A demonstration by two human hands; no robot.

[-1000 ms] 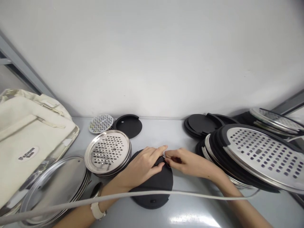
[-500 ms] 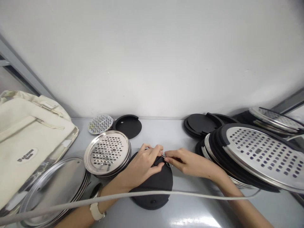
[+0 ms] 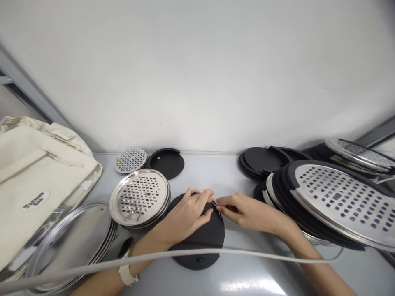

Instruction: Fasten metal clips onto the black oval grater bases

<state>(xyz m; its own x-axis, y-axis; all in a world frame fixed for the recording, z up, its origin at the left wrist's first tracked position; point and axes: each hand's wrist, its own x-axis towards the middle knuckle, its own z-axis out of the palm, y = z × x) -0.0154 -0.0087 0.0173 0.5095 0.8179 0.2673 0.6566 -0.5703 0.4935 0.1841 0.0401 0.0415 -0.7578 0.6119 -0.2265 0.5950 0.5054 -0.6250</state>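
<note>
Pinching thin metal piece [image 3: 214,203]: right hand [image 3: 240,210] | axis pointing far-left | left hand [image 3: 187,216]: gripping black disc [image 3: 207,237]

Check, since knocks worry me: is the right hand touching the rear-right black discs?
Apart: the head view shows grey table between right hand and black discs.

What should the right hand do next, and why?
Probably ease the thin metal piece slightly toward the left hand: the right hand appears to pinch it by the edge of the black disc, where the left hand rests, seemingly steadying it.
</note>
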